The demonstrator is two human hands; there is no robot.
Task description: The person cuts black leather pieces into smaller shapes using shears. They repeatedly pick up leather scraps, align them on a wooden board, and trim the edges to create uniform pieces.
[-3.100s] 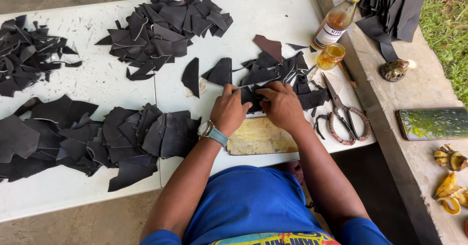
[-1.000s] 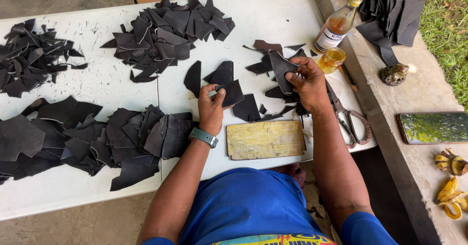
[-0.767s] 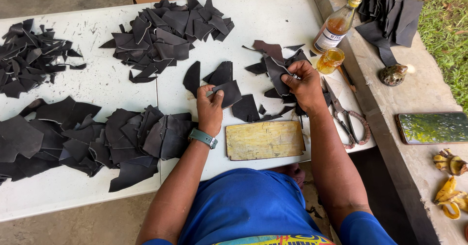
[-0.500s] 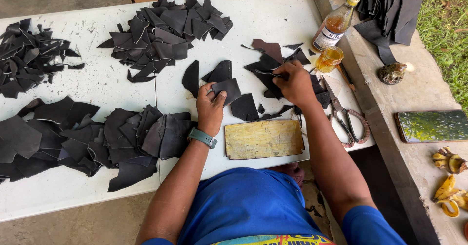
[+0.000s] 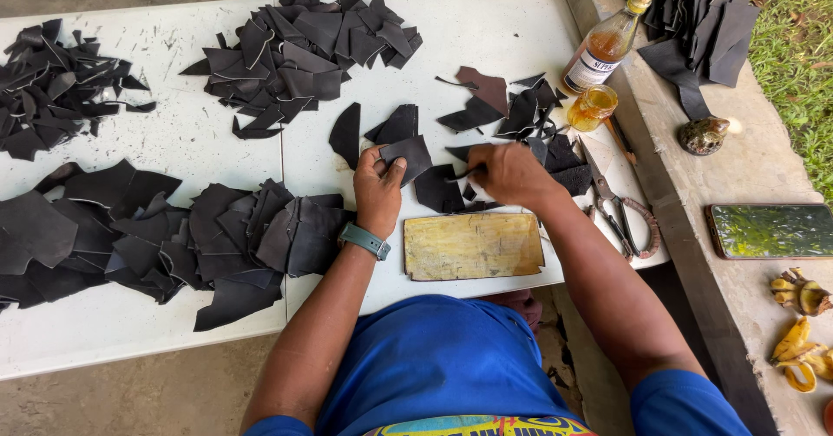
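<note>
Head view: two hands [image 5: 378, 180] [image 5: 512, 174], one black leather piece [image 5: 409, 153], one wooden board [image 5: 473, 245].

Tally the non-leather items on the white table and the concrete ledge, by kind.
Glass bottle of amber liquid: 1
Small amber glass jar: 1
Metal pliers: 1
Yellowed rectangular cutting board: 1
Flat rectangular phone: 1
Total: 5

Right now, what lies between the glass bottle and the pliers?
In the head view, a small glass of amber liquid stands between the glass bottle and the pliers.
</note>
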